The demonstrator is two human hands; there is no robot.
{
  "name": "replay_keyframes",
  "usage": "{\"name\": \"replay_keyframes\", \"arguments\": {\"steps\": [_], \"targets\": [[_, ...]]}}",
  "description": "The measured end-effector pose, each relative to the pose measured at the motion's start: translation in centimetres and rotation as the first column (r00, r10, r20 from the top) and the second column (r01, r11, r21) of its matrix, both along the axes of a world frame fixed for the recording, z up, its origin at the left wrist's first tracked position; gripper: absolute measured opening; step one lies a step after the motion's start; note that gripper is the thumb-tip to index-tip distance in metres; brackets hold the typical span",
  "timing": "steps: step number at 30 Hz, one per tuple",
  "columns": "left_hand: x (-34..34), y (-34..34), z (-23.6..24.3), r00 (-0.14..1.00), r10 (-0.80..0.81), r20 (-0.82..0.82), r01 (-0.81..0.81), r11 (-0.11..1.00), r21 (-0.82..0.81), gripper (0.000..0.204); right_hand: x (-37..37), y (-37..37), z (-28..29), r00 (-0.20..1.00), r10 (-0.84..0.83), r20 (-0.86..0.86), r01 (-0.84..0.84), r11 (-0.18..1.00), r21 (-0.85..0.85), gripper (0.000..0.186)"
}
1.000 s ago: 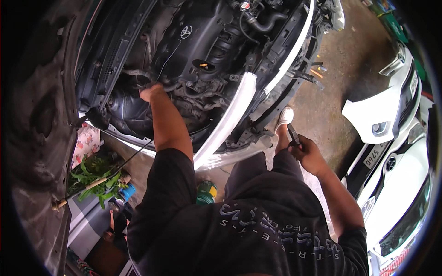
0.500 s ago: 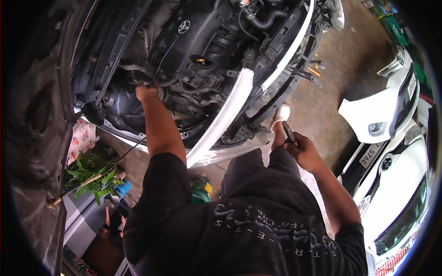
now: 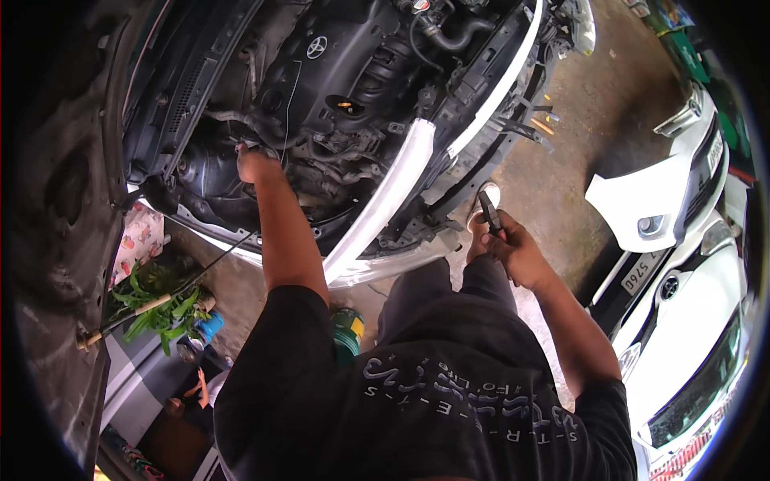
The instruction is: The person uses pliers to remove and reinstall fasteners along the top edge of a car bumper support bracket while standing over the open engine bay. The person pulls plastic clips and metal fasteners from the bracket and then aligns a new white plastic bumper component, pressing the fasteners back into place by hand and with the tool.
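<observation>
My left hand (image 3: 258,167) reaches into the engine bay, closed beside a rounded black part (image 3: 215,172). A thin, stiff wire (image 3: 293,94) rises from near its fingers and leans over the black engine cover (image 3: 317,84). Where the fingers meet the wire is partly hidden. My right hand (image 3: 517,252) is out in front of the car, wrapped around a pair of pliers (image 3: 489,210) with dark jaws and a bit of red on the handle. Those jaws point up and away from me, over my shoe.
A white bumper beam (image 3: 385,200) curves across the car's front. The raised hood (image 3: 64,232) stands at left, with a prop rod (image 3: 200,272). A detached white bumper (image 3: 634,200) and a white car (image 3: 698,321) are at right. A green bucket (image 3: 347,329) stands near my legs.
The wire has swung more upright, and my left hand has shifted slightly nearer me. My right hand has moved a little left and turned, so more of the pliers shows.
</observation>
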State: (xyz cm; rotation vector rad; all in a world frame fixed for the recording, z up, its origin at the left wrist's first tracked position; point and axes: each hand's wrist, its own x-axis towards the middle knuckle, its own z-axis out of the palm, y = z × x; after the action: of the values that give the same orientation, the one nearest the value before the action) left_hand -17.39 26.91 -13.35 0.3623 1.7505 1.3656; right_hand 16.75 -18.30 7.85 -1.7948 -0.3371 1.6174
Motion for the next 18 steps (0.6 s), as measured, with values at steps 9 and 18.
{"name": "replay_keyframes", "arguments": {"steps": [9, 18], "targets": [[-0.4, -5.9, 11.4, 0.927, -0.224, -0.302, 0.299, 0.926, 0.229, 0.022, -0.9, -1.0, -0.5, 0.995, 0.065, -0.081, -0.062, 0.997, 0.045, 0.030], [11.8, -23.3, 18.4, 0.081, -0.970, -0.230, 0.990, 0.104, -0.090, 0.024, -1.9, 2.6, -1.2, 0.945, -0.134, -0.297, 0.139, 0.990, -0.004, 0.021]]}}
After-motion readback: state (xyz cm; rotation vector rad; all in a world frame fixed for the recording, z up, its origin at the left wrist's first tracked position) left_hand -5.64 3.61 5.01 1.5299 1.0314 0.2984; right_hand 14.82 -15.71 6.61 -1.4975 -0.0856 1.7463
